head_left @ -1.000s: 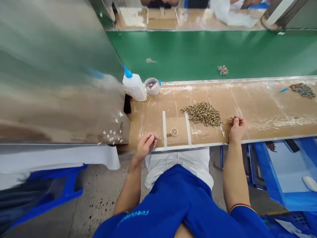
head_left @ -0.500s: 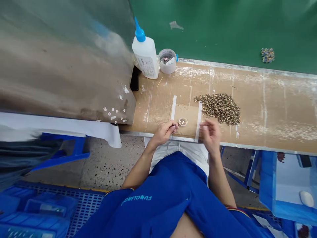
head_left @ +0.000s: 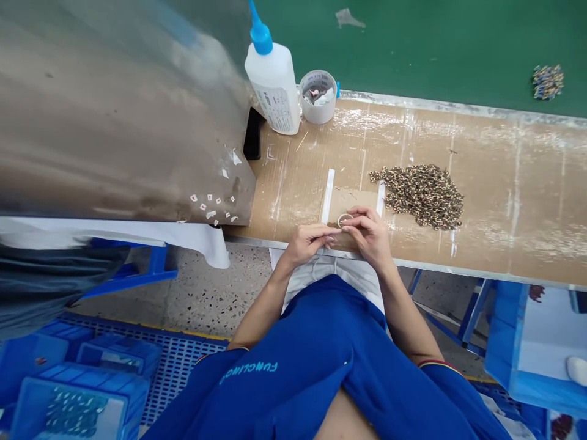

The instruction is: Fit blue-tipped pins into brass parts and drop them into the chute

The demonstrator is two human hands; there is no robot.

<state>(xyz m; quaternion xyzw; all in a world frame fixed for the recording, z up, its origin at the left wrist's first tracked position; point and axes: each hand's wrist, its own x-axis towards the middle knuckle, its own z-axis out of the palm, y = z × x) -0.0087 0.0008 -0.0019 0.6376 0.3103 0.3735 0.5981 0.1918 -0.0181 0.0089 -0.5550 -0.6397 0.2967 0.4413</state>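
On a square of cardboard between white tape strips (head_left: 327,195) lies a small pale ring (head_left: 345,220). My right hand (head_left: 369,235) bends over it, fingertips at the ring's edge, and I cannot tell whether they grip it. My left hand (head_left: 312,241) comes in from the other side, its fingers pinched together and meeting the right fingertips. Anything tiny between them is hidden. Just right of the hands spreads a heap of small gold-and-dark metal parts (head_left: 419,197).
A blue-capped glue bottle (head_left: 274,85) and a small white cup (head_left: 318,96) stand at the back of the cardboard-covered bench (head_left: 504,183). A green conveyor belt (head_left: 413,43) runs behind it. A steel panel (head_left: 114,110) rises at left. Blue crates (head_left: 73,412) sit below.
My right hand has moved left from beside the heap to the ring, and my hands now meet over it. The view has tilted further down towards the bench.
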